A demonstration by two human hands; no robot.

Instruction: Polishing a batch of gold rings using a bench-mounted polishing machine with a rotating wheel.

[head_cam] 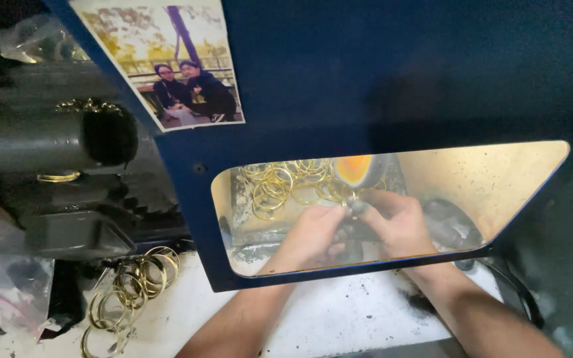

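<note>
Through the yellow-tinted window (499, 179) of a dark blue shield I see both my hands close together. My left hand (313, 233) and my right hand (398, 222) pinch a small gold ring (351, 197) between their fingertips, held just below a glowing orange spot (353, 169). Behind the hands lies a heap of gold rings (285, 184) on the machine bed. My forearms reach in under the shield's lower edge. How each finger grips the ring is partly blurred by the tinted pane.
A dark blue shield panel (392, 73) fills the upper view, with a photo print (167, 59) stuck on it. A black machine body (54, 166) stands at left. Several gold rings (127, 292) lie on the white bench (339, 318). A black cable (515, 292) runs at right.
</note>
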